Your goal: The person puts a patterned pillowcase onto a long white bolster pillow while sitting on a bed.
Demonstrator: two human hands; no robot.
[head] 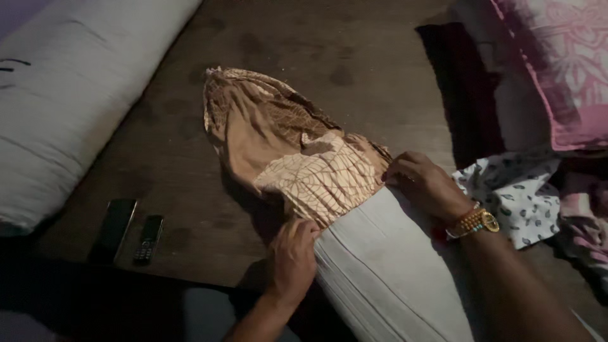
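Dim room, dark brown wooden floor point(354, 69) with faint scuffs and blotches, lit only near the middle.

White bolster pillow point(392, 272) runs from centre down to 5 o'clock; cloth looks smooth and tightly stuffed, cylindrical, with fine lengthwise creases on its near side. Brown patterned cover point(285, 145) sits over only the pillow's far end: a short stretch is filled, showing a pale leaf or vein print stretched taut. Beyond that, toward 11 o'clock, the cover lies flat, limp and wrinkled on the floor, thin fabric, ragged at the tip.

Judgement: the covering is barely begun. The pillow tip is inside the mouth; most of the pillow's length is bare, and most of the cover is slack.

Left hand point(292, 259), at 6 o'clock of the cover's mouth, fingers curled onto the hem where cover meets pillow; appears to pinch the edge. Right hand point(423, 183), at 3 o'clock of the mouth, fingers bent down over the hem on the other side, gripping it there. Gold beaded bracelet and watch point(475, 221) on that wrist.

Around: second long white bolster point(69, 107) at 9 to 10 o'clock, well apart. Two dark phones point(132, 234) flat on the floor at 8 o'clock. White floral-print cloth point(519, 196) crumpled just beside the right wrist. Pink patterned pillow point(563, 69) at 2 o'clock.
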